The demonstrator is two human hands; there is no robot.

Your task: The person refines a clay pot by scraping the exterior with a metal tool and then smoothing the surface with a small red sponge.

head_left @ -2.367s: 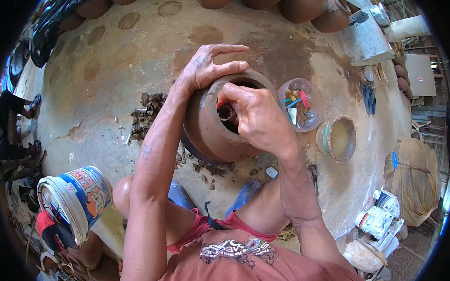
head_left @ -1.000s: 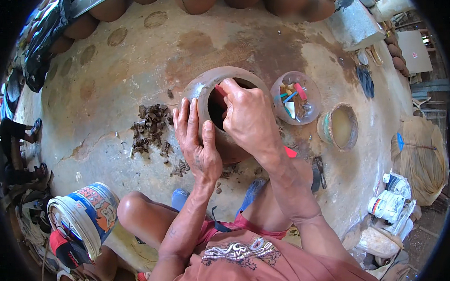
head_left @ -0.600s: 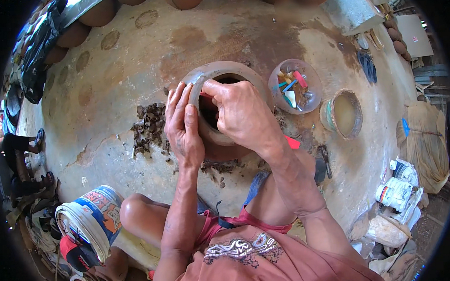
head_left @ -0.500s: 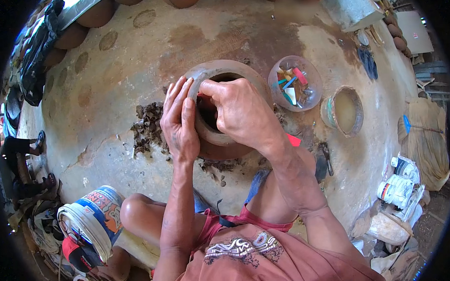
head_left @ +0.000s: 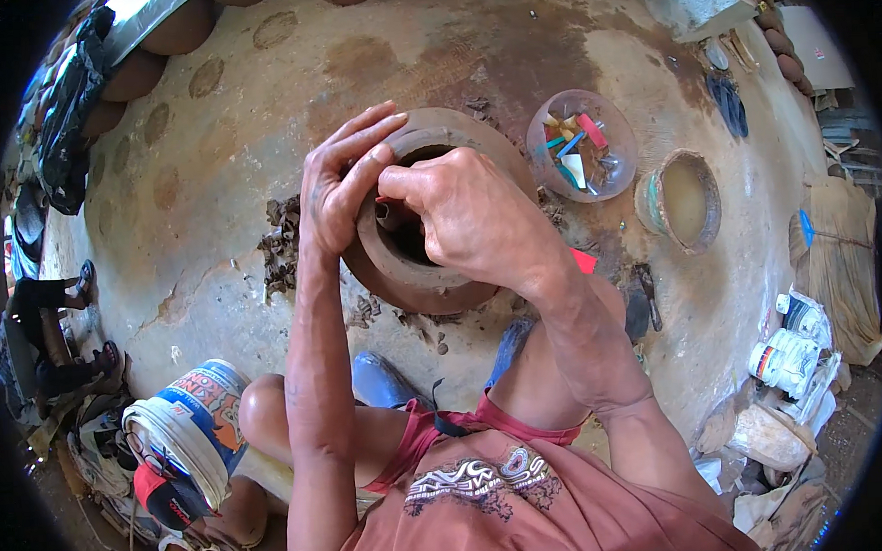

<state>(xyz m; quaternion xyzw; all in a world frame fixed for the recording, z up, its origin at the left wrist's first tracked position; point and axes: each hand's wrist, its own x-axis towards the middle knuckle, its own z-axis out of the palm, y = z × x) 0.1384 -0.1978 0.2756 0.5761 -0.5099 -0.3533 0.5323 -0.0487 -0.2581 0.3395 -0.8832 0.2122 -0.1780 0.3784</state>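
Nearest the camera, a white plastic bucket (head_left: 189, 435) with a blue and red label is lying tilted at the person's left knee, beside a heap of odds and ends at the lower left rim.

Between the knees, on the plastered floor (head_left: 213, 138), a brown clay pot (head_left: 417, 276) is standing upright with its mouth facing up. The left hand (head_left: 336, 187) is lying against the pot's left shoulder and rim, fingers spread and slightly curled, steadying rather than clamping. The right hand (head_left: 463, 216) is arching over the mouth from the right, thumb and forefinger pinching toward the inner lip; something small and reddish is showing at the fingertips, but I cannot tell what it is or whether it is gripped.

Judgement: the rim is being worked, shaped or trimmed at the near-left of the lip, with the wall braced from outside. The next move appears to call for turning the pot a little while both hands are keeping matched pressure inside and out, so the soft lip is not distorted.

Clay scraps (head_left: 280, 247) are lying just left of the pot. Farther right, a clear bowl (head_left: 582, 146) of small coloured tools is sitting near the pot, and a bowl of murky water (head_left: 681, 201) is sitting beyond it.
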